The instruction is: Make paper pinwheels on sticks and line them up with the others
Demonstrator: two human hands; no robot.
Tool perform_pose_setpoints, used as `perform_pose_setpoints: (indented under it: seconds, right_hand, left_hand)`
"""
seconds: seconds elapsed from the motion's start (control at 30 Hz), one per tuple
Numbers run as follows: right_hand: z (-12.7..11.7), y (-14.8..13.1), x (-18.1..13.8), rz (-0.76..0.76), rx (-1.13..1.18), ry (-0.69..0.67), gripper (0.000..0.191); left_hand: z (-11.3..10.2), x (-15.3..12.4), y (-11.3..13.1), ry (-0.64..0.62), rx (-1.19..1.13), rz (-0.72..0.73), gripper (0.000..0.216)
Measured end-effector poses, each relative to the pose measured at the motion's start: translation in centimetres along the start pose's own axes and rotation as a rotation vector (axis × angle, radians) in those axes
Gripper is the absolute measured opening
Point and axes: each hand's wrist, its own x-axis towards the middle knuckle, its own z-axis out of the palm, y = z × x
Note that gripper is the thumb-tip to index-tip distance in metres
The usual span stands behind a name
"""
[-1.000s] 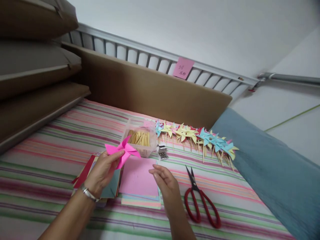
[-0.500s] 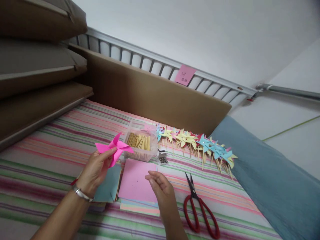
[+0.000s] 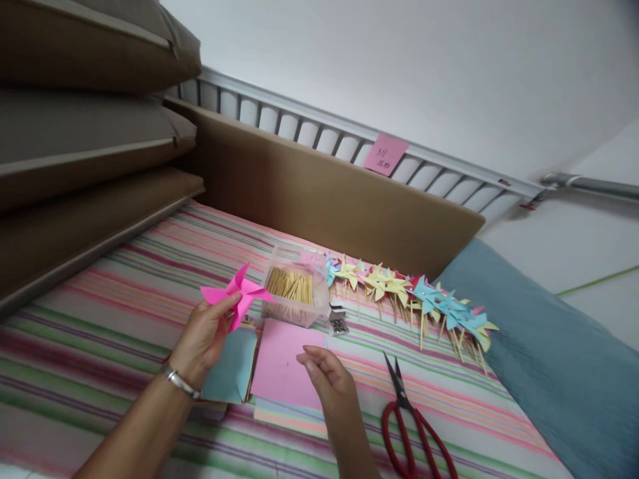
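A bright pink paper pinwheel (image 3: 244,293) is pinched at its middle between the thumb and fingers of my left hand (image 3: 204,336). My right hand (image 3: 329,376) hovers over the front edge of a stack of pink paper squares (image 3: 282,356), its fingers curled in against the thumb. Whatever those fingertips may hold is too small to make out. Below my left hand lies a pile of light blue paper sheets (image 3: 229,366). Behind the papers stand a clear plastic box (image 3: 319,303) of thin wooden sticks (image 3: 292,286) and a small packet of metal fasteners (image 3: 339,326).
Red-handled scissors (image 3: 402,399) lie partly spread to the right of my right hand. A row of pinwheels on sticks (image 3: 424,296) runs along the back right. A brown board (image 3: 319,193) stands behind the striped cloth (image 3: 150,293); brown cushioned slabs (image 3: 90,140) are stacked at left.
The camera view has turned slightly left, so everything sits further right in the picture. Both hands keep nearly the same pose, and the pinwheel stays in my left hand.
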Motion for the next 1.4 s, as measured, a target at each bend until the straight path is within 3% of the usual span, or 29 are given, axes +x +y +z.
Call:
perform_pose_setpoints:
  seconds: [0.2, 0.73, 1.13, 1.2, 1.27, 1.33, 1.4]
  right_hand:
    - [0.2, 0.3, -0.1, -0.043, 0.021, 0.057, 0.033]
    - [-0.6, 1.1, 0.3, -0.03, -0.047, -0.051, 0.027]
    - [-1.0, 0.8, 0.4, -0.081, -0.097, -0.019, 0.023]
    - [-1.2, -0.4, 1.5, -0.158, -0.181, 0.028, 0.024]
    - [-1.1, -2.2, 3.6, -0.284, -0.432, 0.033, 0.027]
    - [-0.4, -4.2, 6.7, -0.437, -0.879, -0.068, 0.033]
    - [1.0, -5.8, 10.4, -0.467, -1.032, -0.18, 0.027]
  left_hand:
    - [0.1, 0.0, -0.3, 0.011, -0.015, 0.007, 0.014]
    - [-0.2, 0.3, -0.4, 0.04, 0.006, -0.002, 0.013]
    - [-0.2, 0.5, -0.4, 0.047, -0.034, 0.017, 0.015]
    - [-0.3, 0.6, -0.2, 0.054, -0.052, 0.021, 0.014]
    - [-0.4, 0.7, 0.2, 0.051, -0.068, 0.027, 0.014]
    - [-0.7, 0.8, 0.5, 0.039, -0.077, 0.029, 0.013]
    - [-0.9, 1.0, 0.7, 0.031, -0.08, 0.029, 0.012]
